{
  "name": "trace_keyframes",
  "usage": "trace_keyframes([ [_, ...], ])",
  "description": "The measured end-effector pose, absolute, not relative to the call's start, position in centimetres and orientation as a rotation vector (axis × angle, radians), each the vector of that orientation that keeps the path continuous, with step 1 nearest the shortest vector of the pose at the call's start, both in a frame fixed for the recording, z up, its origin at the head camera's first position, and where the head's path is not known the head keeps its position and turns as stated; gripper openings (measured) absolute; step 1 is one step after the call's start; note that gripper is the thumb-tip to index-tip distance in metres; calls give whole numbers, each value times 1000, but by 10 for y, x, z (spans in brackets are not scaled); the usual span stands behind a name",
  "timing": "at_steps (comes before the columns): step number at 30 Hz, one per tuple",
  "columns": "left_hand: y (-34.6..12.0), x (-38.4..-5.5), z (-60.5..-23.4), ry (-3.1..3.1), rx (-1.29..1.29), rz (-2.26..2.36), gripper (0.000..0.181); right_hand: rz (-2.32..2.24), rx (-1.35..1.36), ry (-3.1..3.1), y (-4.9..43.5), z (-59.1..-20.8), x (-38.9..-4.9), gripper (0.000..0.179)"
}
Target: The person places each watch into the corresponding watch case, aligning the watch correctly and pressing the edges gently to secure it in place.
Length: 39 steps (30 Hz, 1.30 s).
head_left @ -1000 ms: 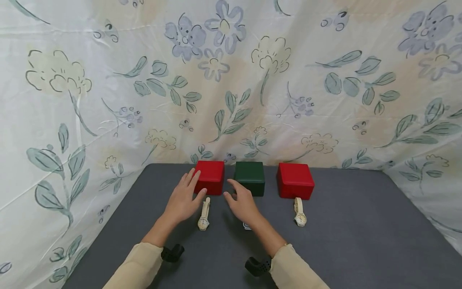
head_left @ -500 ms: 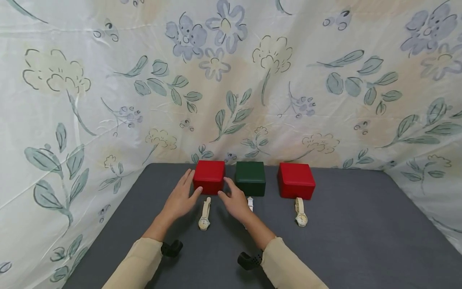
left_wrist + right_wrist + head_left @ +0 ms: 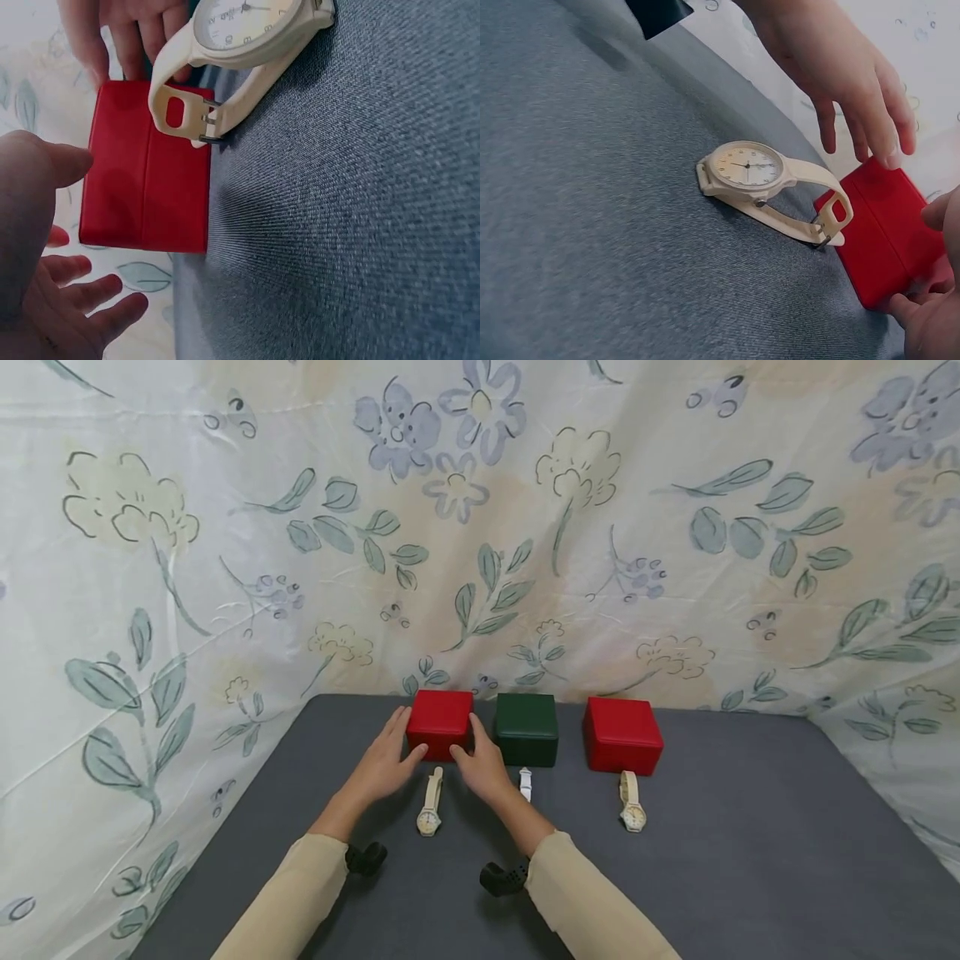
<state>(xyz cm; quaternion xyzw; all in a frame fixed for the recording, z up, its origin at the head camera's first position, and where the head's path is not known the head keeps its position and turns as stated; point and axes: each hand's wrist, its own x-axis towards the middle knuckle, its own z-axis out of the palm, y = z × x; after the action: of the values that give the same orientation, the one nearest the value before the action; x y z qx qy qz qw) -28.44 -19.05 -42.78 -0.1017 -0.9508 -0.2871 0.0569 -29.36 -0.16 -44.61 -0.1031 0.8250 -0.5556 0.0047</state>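
Observation:
A red box [image 3: 441, 714] with a lid stands at the back left of the table, between my two hands. My left hand [image 3: 381, 764] is at its left side, fingers extended, the thumb reaching to the front edge. In the left wrist view, gaps show between its fingers and the box. On the other side, my right hand [image 3: 482, 768] has its fingers along the box's right side and its thumb at the front right corner. A cream wristwatch [image 3: 429, 820] lies in front of the box, between the forearms; its buckled strap shows in the right wrist view.
Right of the red box stand a dark green box [image 3: 527, 731] and a second red box [image 3: 622, 735]. A white watch strap [image 3: 526, 783] shows partly behind the right forearm. Another cream wristwatch [image 3: 632, 814] lies before the second red box. Behind the grey table [image 3: 720, 860] hangs a floral cloth [image 3: 585, 560].
My right hand has moved left from in front of the green box to the first red box's right side. The left hand has settled closer to its left side. The view has shifted slightly.

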Motion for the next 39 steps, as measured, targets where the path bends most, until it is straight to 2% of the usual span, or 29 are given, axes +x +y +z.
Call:
trace_keyframes([
  [16, -186, -304, -441, -2780, -225, -1338, 78, -1770, -275, 2602, -10, -462, -312, 70],
  [30, -183, -312, -454, -2745, -153, -1171, 63, -1744, -270, 2631, -16, -461, -309, 85],
  [39, -184, -313, -448, -2743, -96, -1171, 53, -1746, -278, 2687, -19, -463, -307, 70],
])
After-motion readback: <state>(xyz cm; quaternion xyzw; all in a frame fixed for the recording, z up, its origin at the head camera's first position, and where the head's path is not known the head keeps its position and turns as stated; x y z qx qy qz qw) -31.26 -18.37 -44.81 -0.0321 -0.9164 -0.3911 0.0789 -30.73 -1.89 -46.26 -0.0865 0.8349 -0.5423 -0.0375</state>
